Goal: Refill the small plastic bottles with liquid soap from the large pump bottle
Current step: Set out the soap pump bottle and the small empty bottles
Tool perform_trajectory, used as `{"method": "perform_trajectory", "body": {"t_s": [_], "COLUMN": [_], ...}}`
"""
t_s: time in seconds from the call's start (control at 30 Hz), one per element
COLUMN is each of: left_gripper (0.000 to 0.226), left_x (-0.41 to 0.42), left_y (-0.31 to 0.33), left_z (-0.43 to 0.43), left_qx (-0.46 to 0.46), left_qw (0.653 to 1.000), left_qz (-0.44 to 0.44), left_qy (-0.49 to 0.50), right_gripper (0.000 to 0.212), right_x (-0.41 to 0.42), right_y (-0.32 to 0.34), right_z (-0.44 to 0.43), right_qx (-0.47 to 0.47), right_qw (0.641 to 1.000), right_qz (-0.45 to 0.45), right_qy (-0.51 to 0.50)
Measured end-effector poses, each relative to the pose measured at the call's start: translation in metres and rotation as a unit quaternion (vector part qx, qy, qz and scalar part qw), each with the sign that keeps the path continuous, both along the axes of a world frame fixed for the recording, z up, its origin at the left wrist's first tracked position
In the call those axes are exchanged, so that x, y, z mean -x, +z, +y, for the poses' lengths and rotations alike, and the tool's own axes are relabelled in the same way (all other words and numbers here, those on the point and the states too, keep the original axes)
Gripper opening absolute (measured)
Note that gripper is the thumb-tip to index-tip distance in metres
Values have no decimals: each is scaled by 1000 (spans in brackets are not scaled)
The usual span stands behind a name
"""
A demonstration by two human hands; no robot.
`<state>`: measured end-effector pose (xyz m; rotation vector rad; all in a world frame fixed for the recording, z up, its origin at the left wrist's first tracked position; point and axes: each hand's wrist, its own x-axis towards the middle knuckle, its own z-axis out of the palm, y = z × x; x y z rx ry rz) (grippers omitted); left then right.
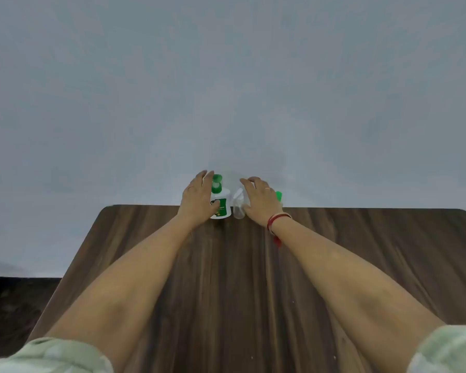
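Note:
A large white pump bottle (222, 203) with a green pump head and green label stands at the far edge of the wooden table (361, 251). My left hand (198, 197) wraps its left side, fingers around the body. Just to its right stands a small clear plastic bottle (238, 208) with a white cap. My right hand (258, 199) rests against that bottle's right side with fingers curled over it. Behind my right hand a green-capped bottle (279, 196) peeks out, mostly hidden.
The dark wood-grain table stretches from me to a pale grey-blue wall (226, 90). Its far edge lies right behind the bottles. Dark floor (16, 305) shows past the table's left edge. A red thread band circles my right wrist.

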<state>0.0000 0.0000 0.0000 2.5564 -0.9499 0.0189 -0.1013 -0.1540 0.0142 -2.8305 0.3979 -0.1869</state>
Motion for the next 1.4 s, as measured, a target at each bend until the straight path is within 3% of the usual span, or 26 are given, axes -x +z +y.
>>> {"method": "perform_trajectory", "body": {"t_s": [0.23, 0.37, 0.5, 0.8, 1.0, 1.17, 1.4], "left_gripper": [80, 54, 27, 24, 19, 18, 20], "left_x": [-24, -32, -36, -19, 29, 98, 197], "left_y": [-14, -11, -8, -1, 1, 12, 22], "left_z": [-14, -21, -24, -9, 31, 70, 120], "left_qx": [-36, -20, 12, -38, -10, 29, 89], "left_qw": [999, 998, 1000, 999, 999, 997, 994], "left_qz": [-30, -61, -19, -37, 7, 50, 51], "left_qy": [1, 8, 14, 2, -30, -51, -42], "right_gripper": [75, 63, 40, 33, 36, 47, 65], "right_x": [-35, -47, -51, -35, 15, 89, 190], "right_y": [-21, -27, -30, -32, -11, 1, -14], "right_z": [-12, -13, -13, -15, -1, 32, 82], "right_qx": [39, 65, 74, 24, -8, -98, -109], "right_qw": [994, 986, 988, 997, 997, 992, 984], "right_qz": [104, 144, 122, 54, 37, 51, 93], "right_qy": [22, 44, 55, 39, 63, 67, 102]}}
